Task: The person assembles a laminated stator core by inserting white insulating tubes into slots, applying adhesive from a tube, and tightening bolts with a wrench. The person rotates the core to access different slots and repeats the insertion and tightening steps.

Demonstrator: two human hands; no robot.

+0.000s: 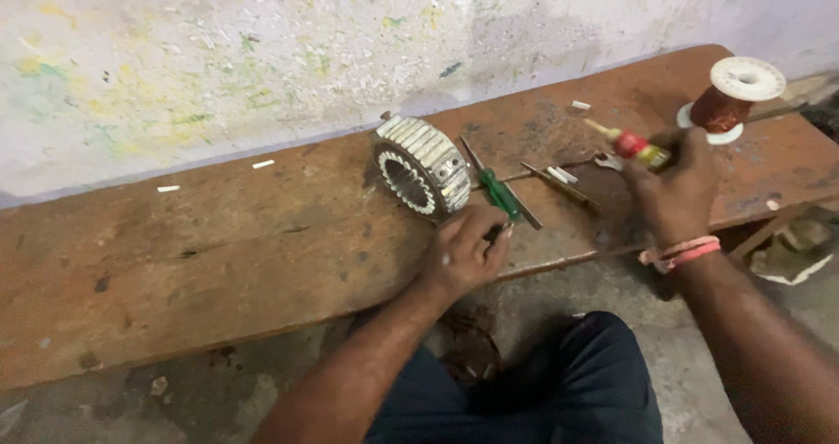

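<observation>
Green-handled screwdriver [502, 194] lies on the wooden bench [218, 252], and my left hand [461, 253] is curled around its near end. Just left sits the ring-shaped motor stator [421, 164]. My right hand [673, 190] grips a red-yellow screwdriver [631, 143] beside the copper wire spool [732, 99].

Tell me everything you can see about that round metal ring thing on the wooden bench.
The motor stator core is a thick ring of stacked, silvery metal, ribbed across its outer face, with pale slotted teeth lining the hollow centre. No wire windings show in it. It stands on edge, tilted, its opening facing the camera, on the worn wooden bench near the wall. Neither hand touches it; the left hand is nearest.
</observation>
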